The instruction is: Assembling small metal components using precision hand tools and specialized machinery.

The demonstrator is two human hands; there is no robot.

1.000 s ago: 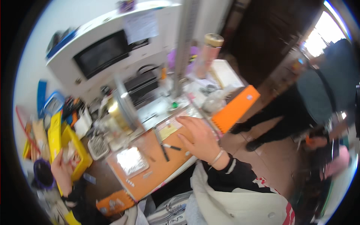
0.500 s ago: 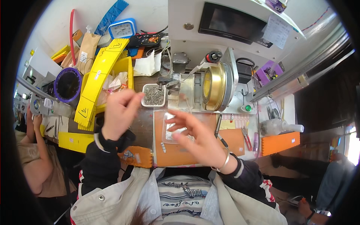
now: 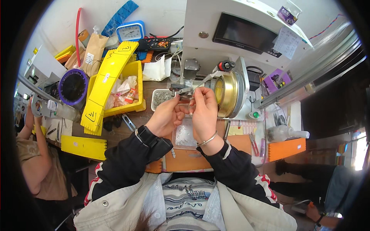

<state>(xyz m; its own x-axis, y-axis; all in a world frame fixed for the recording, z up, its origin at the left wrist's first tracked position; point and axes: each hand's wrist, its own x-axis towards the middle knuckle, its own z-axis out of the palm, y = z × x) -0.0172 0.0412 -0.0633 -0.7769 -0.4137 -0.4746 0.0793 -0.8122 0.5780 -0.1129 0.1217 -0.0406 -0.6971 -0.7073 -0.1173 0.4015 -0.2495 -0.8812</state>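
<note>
Both bare hands were raised close together in front of a grey metal clamp-like mechanism [image 3: 181, 89] on the white machine [image 3: 200, 19], partly covering it. The left hand [image 3: 168, 115] had its thumb raised toward the mechanism and its other fingers curled inward; whether they gripped anything could not be told. The right hand [image 3: 205, 113] had thumb and forefinger tips brought near each other at the mechanism's right side; any small piece between them was too small to make out. A white square dish [image 3: 152, 101] of small silvery metal pieces [image 3: 161, 98] stood just left of the mechanism, near the left hand. A gold-coloured round metal drum [image 3: 227, 91] was mounted just right of the right hand. Below the hands, a clear flat plastic packet [image 3: 185, 135] lay on an orange work mat [image 3: 189, 163]; red-handled pliers [image 3: 254, 145] lay farther right. Left of the dish stood a yellow plastic bin [image 3: 142, 97], a long curved yellow strip [image 3: 103, 86] leaning across its left side.
</note>
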